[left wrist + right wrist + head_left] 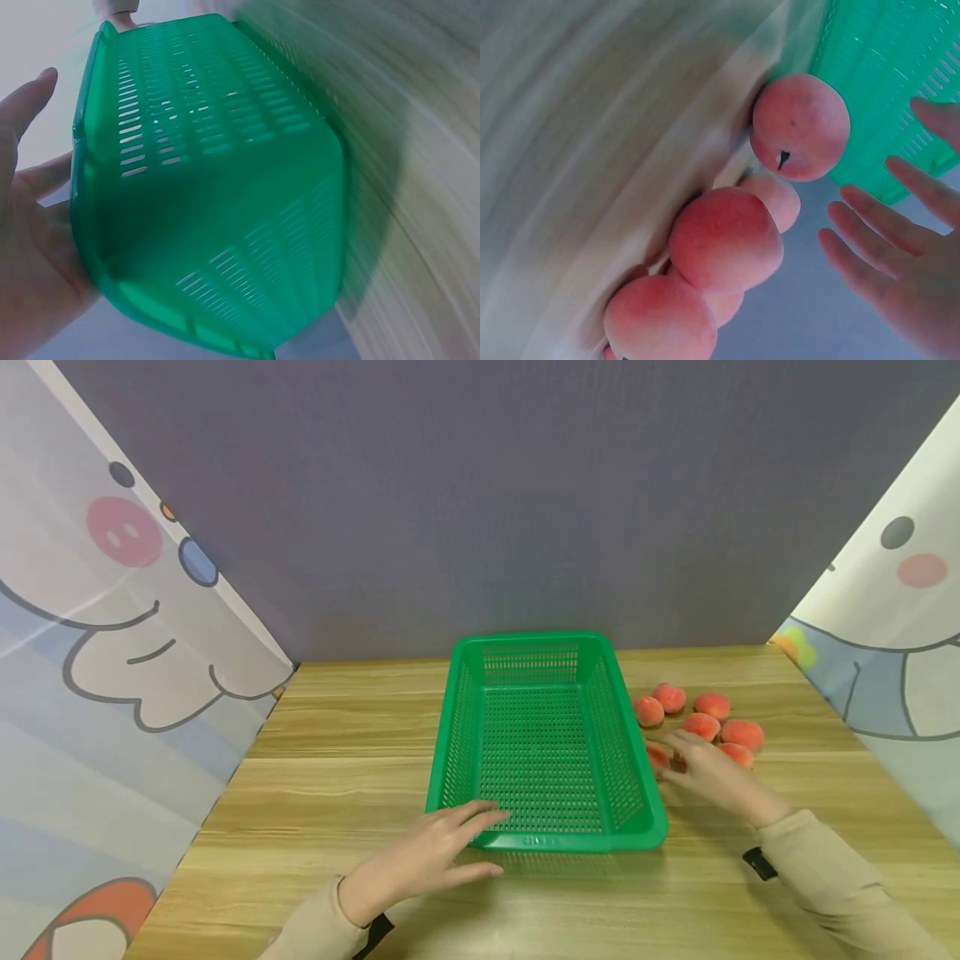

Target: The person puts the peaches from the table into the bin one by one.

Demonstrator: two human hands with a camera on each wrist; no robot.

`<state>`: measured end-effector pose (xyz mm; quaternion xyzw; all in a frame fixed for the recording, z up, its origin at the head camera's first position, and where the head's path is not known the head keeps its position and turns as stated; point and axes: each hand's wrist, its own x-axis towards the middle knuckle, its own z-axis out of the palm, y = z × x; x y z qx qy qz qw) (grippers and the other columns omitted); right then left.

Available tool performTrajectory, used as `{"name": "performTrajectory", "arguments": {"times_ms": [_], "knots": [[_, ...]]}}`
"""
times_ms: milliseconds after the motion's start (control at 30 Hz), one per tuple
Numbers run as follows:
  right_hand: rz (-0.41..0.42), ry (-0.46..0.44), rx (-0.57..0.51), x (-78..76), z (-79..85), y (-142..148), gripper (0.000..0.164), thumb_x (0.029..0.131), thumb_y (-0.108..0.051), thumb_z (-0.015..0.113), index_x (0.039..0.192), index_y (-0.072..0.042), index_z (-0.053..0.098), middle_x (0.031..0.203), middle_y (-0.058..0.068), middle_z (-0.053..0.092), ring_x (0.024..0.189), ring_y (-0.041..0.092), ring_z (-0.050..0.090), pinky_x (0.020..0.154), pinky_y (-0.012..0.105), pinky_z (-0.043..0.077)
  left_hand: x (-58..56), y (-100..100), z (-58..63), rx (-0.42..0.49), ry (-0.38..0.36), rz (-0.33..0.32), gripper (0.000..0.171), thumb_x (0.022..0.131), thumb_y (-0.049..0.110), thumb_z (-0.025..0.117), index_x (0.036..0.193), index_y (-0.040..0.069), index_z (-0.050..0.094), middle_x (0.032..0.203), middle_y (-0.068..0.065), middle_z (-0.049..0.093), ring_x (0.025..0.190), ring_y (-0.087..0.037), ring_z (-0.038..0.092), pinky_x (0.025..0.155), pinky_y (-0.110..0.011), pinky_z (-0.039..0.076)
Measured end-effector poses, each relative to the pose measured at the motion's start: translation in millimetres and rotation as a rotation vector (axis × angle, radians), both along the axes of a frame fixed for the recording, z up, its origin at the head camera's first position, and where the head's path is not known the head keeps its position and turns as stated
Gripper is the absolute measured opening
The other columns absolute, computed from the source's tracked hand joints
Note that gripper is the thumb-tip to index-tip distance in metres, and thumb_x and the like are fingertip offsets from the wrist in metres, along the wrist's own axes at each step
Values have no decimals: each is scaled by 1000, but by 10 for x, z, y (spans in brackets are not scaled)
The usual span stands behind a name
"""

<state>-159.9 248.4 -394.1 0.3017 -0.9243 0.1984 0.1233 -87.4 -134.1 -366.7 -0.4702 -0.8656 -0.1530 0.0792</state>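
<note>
A green perforated plastic basket [536,735] stands on the table. Over its near left corner lies my left hand [427,856], fingers extended and thumb apart, holding nothing; whether the palm presses on the rim [79,157] I cannot tell. To the right of the basket, my right hand [708,777] hovers over several red peaches [701,727]. Its fingers [881,217] are spread, with a gap to the fruit in the right wrist view. One peach [801,126] sits close to the basket's side wall, partly covered by that hand in the head view.
The wooden table [337,760] meets a dark grey panel [480,510] at the back, near the basket's far end. Printed cartoon curtains [150,635] hang on both sides. Both wrists carry black straps [760,863].
</note>
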Motion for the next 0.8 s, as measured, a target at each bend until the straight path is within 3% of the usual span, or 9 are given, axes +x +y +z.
{"name": "performTrajectory", "arguments": {"times_ms": [200, 400, 633, 700, 800], "knots": [[59, 100, -7, -53, -62, -37, 48, 65, -10, 76, 110, -6, 59, 105, 6, 61, 92, 20, 55, 74, 35, 44, -33, 18, -56, 18, 86, -52, 40, 85, 34, 56, 117, 11, 54, 101, 1, 61, 90, -11, 60, 76, -25, 47], [67, 189, 36, -75, -126, -46, 55, 58, -11, 79, 108, 0, 58, 99, 10, 62, 82, 22, 57, 67, 34, 46, -41, 30, -66, 20, 91, -59, 34, 82, 25, 62, 113, 11, 58, 92, 3, 64, 83, -8, 61, 75, -27, 48], [56, 197, 154, -103, -151, -33, 55, 66, -18, 74, 114, 1, 56, 110, 13, 59, 94, 26, 57, 76, 38, 45, -31, 35, -59, 7, 49, -49, 32, 85, 27, 57, 114, 12, 56, 94, 4, 63, 85, -8, 60, 77, -28, 47], [43, 247, 252, -108, -160, -34, 44, 75, -14, 64, 114, 3, 55, 111, 16, 58, 95, 28, 56, 78, 39, 45, -28, 36, -56, 5, 41, -45, 31, 86, 27, 57, 114, 12, 56, 93, 5, 63, 85, -8, 60, 77, -27, 47], [28, 220, 242, -113, -184, -54, 36, 77, -11, 62, 109, 3, 58, 104, 15, 60, 91, 27, 57, 77, 38, 45, -26, 39, -51, 1, 35, -42, 31, 86, 27, 57, 113, 12, 56, 93, 5, 62, 84, -7, 59, 76, -26, 47]]}}
